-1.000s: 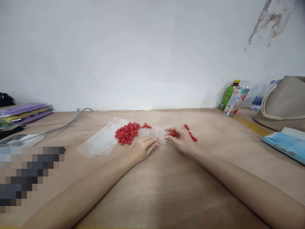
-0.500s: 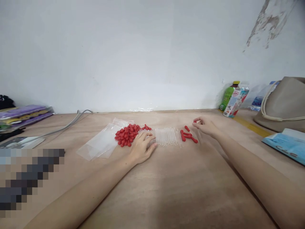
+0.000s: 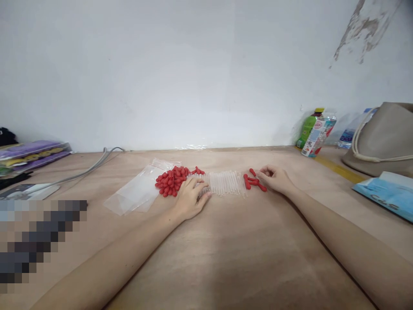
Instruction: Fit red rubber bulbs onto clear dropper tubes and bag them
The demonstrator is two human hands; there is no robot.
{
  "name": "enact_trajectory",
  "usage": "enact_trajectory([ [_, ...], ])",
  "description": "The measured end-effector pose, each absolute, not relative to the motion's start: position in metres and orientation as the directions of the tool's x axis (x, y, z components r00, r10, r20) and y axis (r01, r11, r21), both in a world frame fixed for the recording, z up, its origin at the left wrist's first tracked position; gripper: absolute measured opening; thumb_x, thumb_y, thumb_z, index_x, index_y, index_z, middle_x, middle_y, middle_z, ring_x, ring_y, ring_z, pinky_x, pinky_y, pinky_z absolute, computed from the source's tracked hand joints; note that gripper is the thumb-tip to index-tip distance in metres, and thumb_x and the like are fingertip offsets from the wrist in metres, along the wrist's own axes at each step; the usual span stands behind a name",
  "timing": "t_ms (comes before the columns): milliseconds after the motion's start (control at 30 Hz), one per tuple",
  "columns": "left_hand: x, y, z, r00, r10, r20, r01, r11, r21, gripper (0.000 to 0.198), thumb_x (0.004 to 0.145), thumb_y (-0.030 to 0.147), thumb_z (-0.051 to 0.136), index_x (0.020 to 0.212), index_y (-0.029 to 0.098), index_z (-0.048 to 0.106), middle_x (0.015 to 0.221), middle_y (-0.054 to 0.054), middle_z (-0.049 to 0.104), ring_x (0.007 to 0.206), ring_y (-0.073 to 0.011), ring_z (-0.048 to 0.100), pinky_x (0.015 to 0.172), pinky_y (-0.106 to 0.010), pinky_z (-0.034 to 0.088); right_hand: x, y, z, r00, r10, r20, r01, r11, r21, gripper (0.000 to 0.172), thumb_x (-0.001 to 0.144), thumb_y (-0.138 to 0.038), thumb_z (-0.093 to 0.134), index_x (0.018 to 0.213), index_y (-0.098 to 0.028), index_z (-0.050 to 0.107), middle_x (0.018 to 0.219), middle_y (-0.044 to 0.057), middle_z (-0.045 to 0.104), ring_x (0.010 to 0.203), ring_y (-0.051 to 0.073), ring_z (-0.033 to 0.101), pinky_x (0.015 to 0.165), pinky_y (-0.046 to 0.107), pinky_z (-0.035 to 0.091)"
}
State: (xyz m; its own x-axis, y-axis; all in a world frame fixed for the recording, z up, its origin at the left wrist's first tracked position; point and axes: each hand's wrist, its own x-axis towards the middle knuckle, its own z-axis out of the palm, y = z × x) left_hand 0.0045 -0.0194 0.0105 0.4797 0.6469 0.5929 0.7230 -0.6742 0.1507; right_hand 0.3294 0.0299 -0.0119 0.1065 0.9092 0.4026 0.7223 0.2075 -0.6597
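the left hand (image 3: 190,199), loosely spread and gripping nothing visible, rests over the left end of a row of clear tubes (image 3: 226,183), seemingly to steady them. right of the row, the right hand (image 3: 276,177) is half curled; whether it pinches anything, i can't tell. between it and the row lie loose red bulbs (image 3: 247,182), apparently set apart from the red heap (image 3: 169,181) left of the row.
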Motion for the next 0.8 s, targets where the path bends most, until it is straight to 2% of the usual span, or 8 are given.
enact_trajectory([
  [200,0.002,-0.019,0.01,0.465,0.661,0.589,0.741,-0.654,0.148,0.023,0.082,0.031,0.05,0.1,0.02,0.059,0.101,-0.007,0.056,0.098,-0.0224,0.048,0.084,-0.039,0.039,0.322,0.023,-0.009,-0.074,0.905,0.419,0.781,0.314,-0.54,0.039,0.071,-0.054,0.053,0.073,-0.018,0.067,0.072,0.003,0.059,0.061,0.012,0.051,0.055,0.022,0.038],
  [433,0.002,-0.018,0.009,0.466,0.659,0.591,0.745,-0.653,0.141,0.024,0.081,0.032,0.051,0.1,0.019,0.057,0.101,-0.007,0.056,0.098,-0.023,0.048,0.083,-0.039,0.039,0.313,0.025,-0.007,-0.054,0.889,0.454,0.815,0.302,-0.494,0.037,0.072,-0.051,0.052,0.063,-0.018,0.065,0.071,0.004,0.057,0.067,0.014,0.051,0.061,0.024,0.04],
  [533,0.003,-0.018,0.009,0.423,0.669,0.611,0.766,-0.624,0.153,0.024,0.08,0.032,0.052,0.1,0.019,0.055,0.101,-0.006,0.057,0.098,-0.0235,0.048,0.083,-0.039,0.038,0.31,0.027,-0.009,0.012,0.896,0.445,0.758,0.282,-0.589,0.04,0.072,-0.054,0.05,0.061,-0.017,0.062,0.07,0.004,0.057,0.065,0.014,0.051,0.058,0.024,0.039],
  [667,0.006,-0.013,0.014,0.328,0.705,0.629,0.831,-0.532,0.164,0.017,0.079,0.031,0.053,0.092,0.02,0.056,0.096,-0.005,0.057,0.095,-0.0237,0.048,0.081,-0.04,0.038,0.31,0.031,-0.012,0.114,0.932,0.344,0.488,0.249,-0.836,0.048,0.07,-0.063,0.047,0.065,-0.016,0.058,0.058,0.0,0.055,0.051,0.012,0.047,0.049,0.023,0.036],
  [733,0.011,-0.008,0.018,0.309,0.712,0.631,0.853,-0.5,0.147,0.014,0.079,0.03,0.052,0.086,0.02,0.057,0.092,-0.005,0.057,0.093,-0.024,0.047,0.08,-0.04,0.038,0.312,0.033,-0.014,0.175,0.93,0.323,0.35,0.247,-0.903,0.05,0.067,-0.065,0.049,0.068,-0.016,0.056,0.063,0.001,0.057,0.054,0.012,0.05,0.051,0.023,0.038],
  [800,0.019,-0.001,0.022,0.293,0.725,0.623,0.877,-0.463,0.127,0.015,0.077,0.032,0.053,0.079,0.019,0.059,0.091,-0.007,0.056,0.093,-0.0255,0.046,0.079,-0.041,0.037,0.313,0.035,-0.017,0.227,0.923,0.312,0.286,0.243,-0.927,0.052,0.064,-0.067,0.051,0.071,-0.016,0.055,0.068,0.003,0.059,0.059,0.013,0.053,0.054,0.024,0.041],
])
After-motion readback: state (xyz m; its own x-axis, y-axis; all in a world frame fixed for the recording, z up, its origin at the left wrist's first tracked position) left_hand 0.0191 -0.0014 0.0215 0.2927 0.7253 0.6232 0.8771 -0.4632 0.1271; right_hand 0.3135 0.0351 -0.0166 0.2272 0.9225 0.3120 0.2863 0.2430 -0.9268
